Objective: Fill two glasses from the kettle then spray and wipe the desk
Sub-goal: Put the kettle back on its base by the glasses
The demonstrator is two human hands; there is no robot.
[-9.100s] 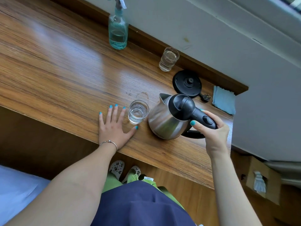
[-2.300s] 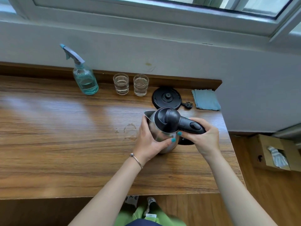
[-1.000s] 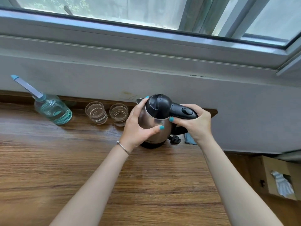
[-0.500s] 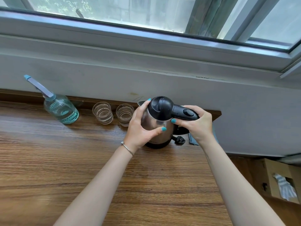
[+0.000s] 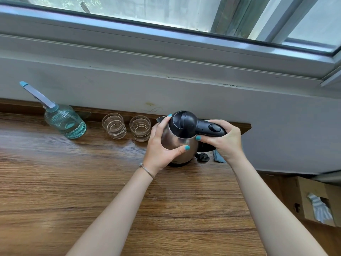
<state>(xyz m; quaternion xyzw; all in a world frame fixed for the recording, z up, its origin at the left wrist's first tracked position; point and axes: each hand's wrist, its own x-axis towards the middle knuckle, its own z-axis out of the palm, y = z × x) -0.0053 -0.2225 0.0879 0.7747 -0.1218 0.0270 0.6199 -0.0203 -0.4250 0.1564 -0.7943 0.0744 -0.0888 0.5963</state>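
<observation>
1. The wooden table fills the lower view and runs back to a white wall under a window.
2. A cardboard box stands on the floor past the table's right edge, with a striped cloth showing in its opening.
3. The stainless steel kettle with a black lid stands near the table's back edge, toward the right corner, on a dark base that shows only at its foot.
4. The left hand wraps the kettle's steel body, thumb across the front and fingers round the spout side.
5. The right hand grips the black handle, fingers curled over its top.
6. The clear spray bottle with teal liquid stands at the back edge, well left of the kettle.
7. Two glasses stand side by side between bottle and kettle: the left glass and the right glass, both holding water.
8. A blue cloth peeks out under the right wrist.
9. A black plug lies just beside the kettle's foot.
</observation>
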